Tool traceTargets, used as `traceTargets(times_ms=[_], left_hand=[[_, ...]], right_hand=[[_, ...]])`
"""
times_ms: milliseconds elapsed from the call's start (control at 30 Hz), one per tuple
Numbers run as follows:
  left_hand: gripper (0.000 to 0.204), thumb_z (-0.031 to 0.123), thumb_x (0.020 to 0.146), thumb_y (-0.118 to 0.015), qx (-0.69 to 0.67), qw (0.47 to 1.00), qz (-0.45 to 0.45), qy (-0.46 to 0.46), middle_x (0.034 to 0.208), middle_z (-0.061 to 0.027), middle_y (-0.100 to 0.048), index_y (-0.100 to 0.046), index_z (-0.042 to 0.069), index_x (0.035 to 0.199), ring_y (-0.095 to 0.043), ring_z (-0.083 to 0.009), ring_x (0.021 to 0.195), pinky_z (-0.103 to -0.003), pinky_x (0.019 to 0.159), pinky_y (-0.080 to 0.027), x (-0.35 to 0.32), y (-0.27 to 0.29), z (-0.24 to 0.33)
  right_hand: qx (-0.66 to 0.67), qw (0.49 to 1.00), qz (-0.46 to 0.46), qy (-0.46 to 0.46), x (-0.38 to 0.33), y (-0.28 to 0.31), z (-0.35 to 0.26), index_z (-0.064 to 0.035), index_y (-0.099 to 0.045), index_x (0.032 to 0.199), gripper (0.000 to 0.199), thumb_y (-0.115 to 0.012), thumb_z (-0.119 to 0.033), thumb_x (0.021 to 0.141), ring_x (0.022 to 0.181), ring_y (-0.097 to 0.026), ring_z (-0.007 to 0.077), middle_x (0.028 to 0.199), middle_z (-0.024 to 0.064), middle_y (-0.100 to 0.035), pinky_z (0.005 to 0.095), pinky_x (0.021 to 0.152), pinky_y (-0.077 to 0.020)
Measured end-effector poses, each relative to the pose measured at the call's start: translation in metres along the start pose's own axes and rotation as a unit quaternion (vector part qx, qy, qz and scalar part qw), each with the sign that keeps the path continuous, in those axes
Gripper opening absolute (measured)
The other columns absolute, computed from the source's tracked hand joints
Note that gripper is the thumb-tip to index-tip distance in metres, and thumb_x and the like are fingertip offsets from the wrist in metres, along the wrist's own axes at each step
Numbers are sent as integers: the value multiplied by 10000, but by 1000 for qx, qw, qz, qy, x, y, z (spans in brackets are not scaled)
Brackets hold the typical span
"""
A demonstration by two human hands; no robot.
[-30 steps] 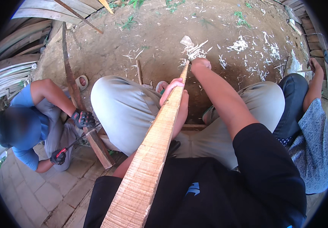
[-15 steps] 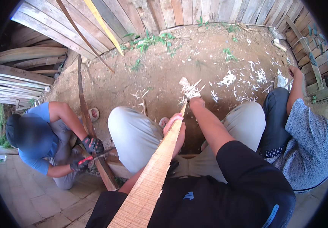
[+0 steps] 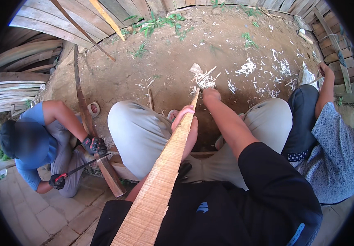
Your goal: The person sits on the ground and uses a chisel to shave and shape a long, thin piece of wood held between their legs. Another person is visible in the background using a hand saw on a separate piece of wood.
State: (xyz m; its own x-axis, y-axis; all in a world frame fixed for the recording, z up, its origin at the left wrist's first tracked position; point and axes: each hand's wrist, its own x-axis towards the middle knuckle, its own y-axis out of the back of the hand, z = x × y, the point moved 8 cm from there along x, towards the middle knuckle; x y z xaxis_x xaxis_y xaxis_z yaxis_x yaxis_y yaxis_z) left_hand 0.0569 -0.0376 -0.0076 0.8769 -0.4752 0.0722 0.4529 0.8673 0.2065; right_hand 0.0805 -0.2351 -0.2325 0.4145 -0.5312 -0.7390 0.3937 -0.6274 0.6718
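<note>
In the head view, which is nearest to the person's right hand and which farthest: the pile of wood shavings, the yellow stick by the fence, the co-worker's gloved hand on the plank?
From the right hand:
1. Pile of wood shavings, on the ground just beyond it.
2. Co-worker's gloved hand, to the lower left.
3. Yellow stick, far upper left by the fence.

Long pale rough-hewn wooden slat [image 3: 160,180], slanting groundward

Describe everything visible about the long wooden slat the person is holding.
The long wooden slat is pale tan, flat and narrow, its face covered in fine crosswise ripples. It runs from the bottom edge of the picture up between the person's knees, tapering toward a far tip near the shavings on the dirt. The left hand grips it from beneath at mid-length; the right hand sits at its upper end. Any tool there is hidden.
</note>
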Motion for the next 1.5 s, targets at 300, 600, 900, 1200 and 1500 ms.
traceTargets(times_ms=[300, 600, 900, 1200, 1500], left_hand=[[272, -86, 816, -618, 30, 999, 19, -9, 1171, -53, -654, -602, 78, 1033, -536, -141, 911, -273, 903, -408, 2, 6, 1], [284, -101, 779, -649, -10, 997, 47, -61, 1111, -83, -701, -631, 64, 1010, -602, -142, 854, -263, 831, -462, -7, 6, 12], [299, -105, 764, -665, 1, 996, 41, -80, 1066, -75, -733, -647, 67, 1008, -572, -70, 701, -219, 726, -451, -10, 6, 35], [363, -79, 719, -706, 22, 994, 5, -105, 1086, -75, -727, -655, 84, 1040, -633, -112, 730, -225, 785, -473, -12, 5, 34], [371, -58, 745, -709, 28, 994, -1, -110, 1107, -83, -721, -644, 78, 1084, -688, -136, 809, -247, 751, -517, -10, 1, 26]], right_hand=[[-27, 999, -2, 20, -13, 15, -4, -94, -673, 1257, 336, -627, -138, 927, 1188, -640, 297, 1369, 99, -609, 479, 830, -606], [-23, 994, 23, 104, -19, 18, 2, -74, -662, 1267, 356, -513, -183, 963, 1232, -613, 295, 1338, 123, -631, 421, 976, -525], [-48, 995, 27, 77, -6, 30, 30, -107, -690, 1237, 333, -548, -180, 944, 1221, -623, 274, 1328, 107, -640, 413, 960, -528], [-57, 996, 31, 55, -23, 27, 36, -103, -706, 1209, 337, -628, -171, 888, 1202, -635, 269, 1299, 109, -659, 390, 957, -532], [-90, 994, 32, 56, -17, 26, 38, -100, -698, 1230, 350, -615, -203, 906, 1127, -675, 277, 1286, 84, -669, 475, 778, -603]])
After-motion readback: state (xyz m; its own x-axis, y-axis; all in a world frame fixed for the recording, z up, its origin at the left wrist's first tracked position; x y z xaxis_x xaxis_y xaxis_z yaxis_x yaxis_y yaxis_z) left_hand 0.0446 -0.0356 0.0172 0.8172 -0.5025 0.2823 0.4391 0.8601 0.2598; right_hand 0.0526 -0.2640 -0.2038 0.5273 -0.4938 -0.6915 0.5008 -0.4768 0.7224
